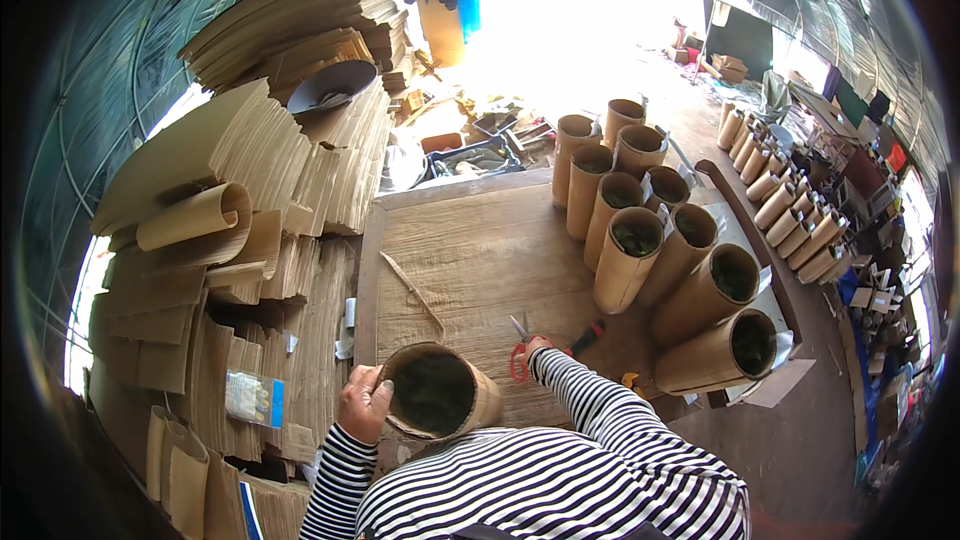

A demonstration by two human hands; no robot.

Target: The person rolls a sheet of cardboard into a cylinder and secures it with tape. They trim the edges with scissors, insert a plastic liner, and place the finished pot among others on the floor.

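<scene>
My left hand (366, 403) grips the rim of a cardboard tube (487, 397) close to my body, thumb at the edge. Dark green material, perhaps leaves, lies inside the tube. On the wooden table, my right hand (537, 349) is at the red handles of a pair of scissors (520, 330), whose blades point forward; how the fingers sit on them is partly hidden. Just right of that hand lies a red-and-black handled tool (586, 339). A thin strip (412, 291) rests on the table ahead of the tube.
More cardboard tubes (622, 262) with green contents and white tags stand or lean at the table's right. Tall stacks of flat cardboard (247, 135) line the left, with a grey bowl (332, 86) on top. Several rows of tubes (780, 202) stand on the floor farther right.
</scene>
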